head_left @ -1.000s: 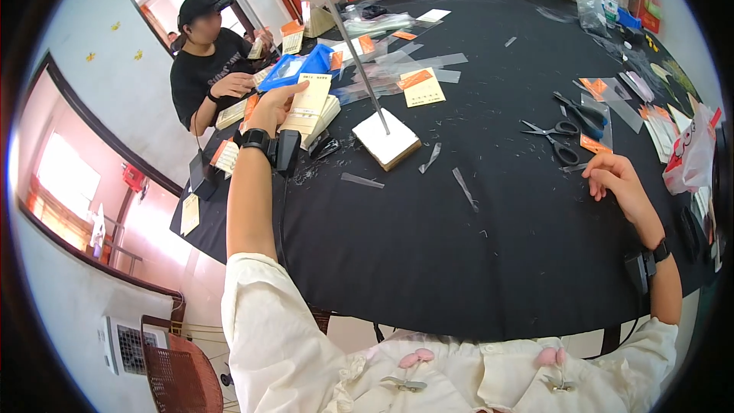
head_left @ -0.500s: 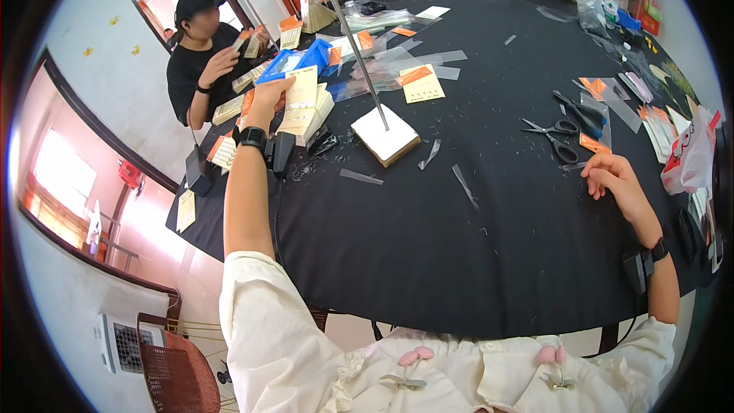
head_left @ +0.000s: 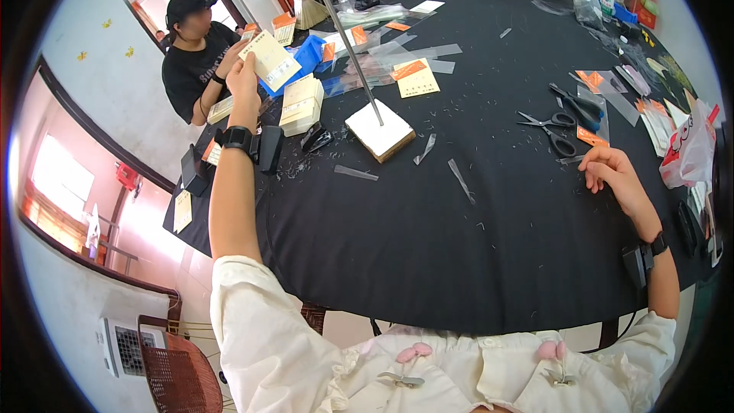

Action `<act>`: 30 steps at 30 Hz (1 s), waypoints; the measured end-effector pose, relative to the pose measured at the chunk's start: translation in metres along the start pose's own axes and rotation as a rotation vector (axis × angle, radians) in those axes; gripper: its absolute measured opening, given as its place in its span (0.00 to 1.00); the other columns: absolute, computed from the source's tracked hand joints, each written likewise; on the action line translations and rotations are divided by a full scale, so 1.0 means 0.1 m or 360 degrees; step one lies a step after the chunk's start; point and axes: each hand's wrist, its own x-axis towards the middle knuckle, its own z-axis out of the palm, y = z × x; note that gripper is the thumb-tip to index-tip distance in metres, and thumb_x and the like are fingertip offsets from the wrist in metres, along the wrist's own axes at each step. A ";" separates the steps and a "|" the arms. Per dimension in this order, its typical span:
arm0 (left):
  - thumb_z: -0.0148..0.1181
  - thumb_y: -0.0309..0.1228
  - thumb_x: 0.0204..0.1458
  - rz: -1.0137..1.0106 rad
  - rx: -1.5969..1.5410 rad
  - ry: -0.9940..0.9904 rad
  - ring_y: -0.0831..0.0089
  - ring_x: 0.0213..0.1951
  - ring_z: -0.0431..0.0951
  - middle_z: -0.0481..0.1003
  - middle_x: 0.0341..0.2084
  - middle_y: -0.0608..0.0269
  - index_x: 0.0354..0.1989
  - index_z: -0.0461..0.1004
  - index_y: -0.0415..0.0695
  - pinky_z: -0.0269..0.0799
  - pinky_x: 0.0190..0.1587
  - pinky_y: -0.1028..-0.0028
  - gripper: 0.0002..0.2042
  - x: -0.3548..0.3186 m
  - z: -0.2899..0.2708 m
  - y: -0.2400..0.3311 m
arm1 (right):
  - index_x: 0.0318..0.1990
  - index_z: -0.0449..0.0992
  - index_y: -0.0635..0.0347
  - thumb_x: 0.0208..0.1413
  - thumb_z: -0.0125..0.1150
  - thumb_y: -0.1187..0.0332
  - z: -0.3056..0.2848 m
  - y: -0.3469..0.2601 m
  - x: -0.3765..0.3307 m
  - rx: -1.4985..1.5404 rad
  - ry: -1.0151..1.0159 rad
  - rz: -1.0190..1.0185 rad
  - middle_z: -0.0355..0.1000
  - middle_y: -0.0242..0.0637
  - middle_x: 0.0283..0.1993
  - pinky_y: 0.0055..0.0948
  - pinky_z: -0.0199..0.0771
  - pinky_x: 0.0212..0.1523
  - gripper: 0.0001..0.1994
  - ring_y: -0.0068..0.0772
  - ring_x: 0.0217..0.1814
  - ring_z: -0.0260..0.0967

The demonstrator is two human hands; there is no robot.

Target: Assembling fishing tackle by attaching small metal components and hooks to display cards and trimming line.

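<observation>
Probably light, thin and easily creased, the cream card (head_left: 273,61) suits an edge grip, as your left hand (head_left: 243,82) pinches its left side, raised near the blue tray (head_left: 310,54), while your right hand (head_left: 614,173) curls loosely, holding nothing.

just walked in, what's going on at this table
The person wearing the camera holds up a cream card in the left hand, over the table's left side, near a stack of similar cards. Their right hand looks empty, loosely curled by the black cloth, with scissors lying just beyond it. A metal rod stands on a white-topped block. A co-worker in black is at the left, and two people in white tops work across the table.
</observation>
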 end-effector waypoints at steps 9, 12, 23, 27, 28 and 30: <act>0.65 0.35 0.50 0.0246 -0.0125 -0.0501 0.89 0.26 0.70 0.75 0.24 0.73 0.34 0.77 0.43 0.58 0.24 0.87 0.09 -1.14 0.04 1.11 | 0.34 0.75 0.58 0.57 0.51 0.69 0.01 -0.01 -0.01 0.0005 -0.0008 0.0015 0.69 0.26 0.23 0.14 0.58 0.23 0.07 0.14 0.22 0.65; 0.66 0.33 0.48 0.0354 -0.0119 -0.0558 0.89 0.23 0.66 0.74 0.22 0.73 0.31 0.77 0.42 0.57 0.24 0.86 0.08 -1.47 0.02 1.41 | 0.34 0.75 0.59 0.57 0.51 0.69 0.02 -0.02 -0.02 0.0012 -0.0010 0.0004 0.69 0.26 0.23 0.14 0.58 0.24 0.07 0.13 0.23 0.65; 0.62 0.31 0.52 0.0280 -0.0022 -0.0640 0.83 0.31 0.75 0.77 0.31 0.64 0.39 0.75 0.38 0.67 0.31 0.85 0.10 -1.38 0.05 1.27 | 0.33 0.75 0.59 0.56 0.50 0.69 0.03 -0.03 -0.03 0.0000 -0.0004 0.0023 0.70 0.26 0.23 0.14 0.58 0.24 0.07 0.14 0.23 0.65; 0.62 0.34 0.52 0.0168 0.0143 -0.0593 0.82 0.28 0.76 0.76 0.28 0.64 0.34 0.74 0.38 0.67 0.29 0.85 0.11 -0.89 -0.11 0.77 | 0.33 0.75 0.59 0.57 0.50 0.69 0.03 -0.03 -0.02 -0.0023 0.0005 0.0031 0.69 0.26 0.23 0.14 0.58 0.24 0.07 0.14 0.23 0.65; 0.62 0.34 0.52 0.0110 0.0232 -0.0602 0.82 0.26 0.76 0.76 0.26 0.65 0.33 0.74 0.38 0.67 0.27 0.85 0.11 -0.73 -0.15 0.66 | 0.33 0.75 0.59 0.57 0.50 0.69 0.03 -0.03 -0.02 -0.0039 0.0019 0.0068 0.69 0.26 0.23 0.14 0.58 0.24 0.07 0.14 0.23 0.65; 0.64 0.35 0.51 -0.0076 0.0459 -0.0562 0.82 0.22 0.76 0.76 0.20 0.65 0.29 0.75 0.39 0.67 0.22 0.85 0.11 -0.46 -0.23 0.43 | 0.34 0.75 0.59 0.57 0.50 0.69 0.04 -0.02 -0.01 -0.0019 0.0007 0.0041 0.69 0.26 0.23 0.14 0.58 0.24 0.07 0.14 0.23 0.65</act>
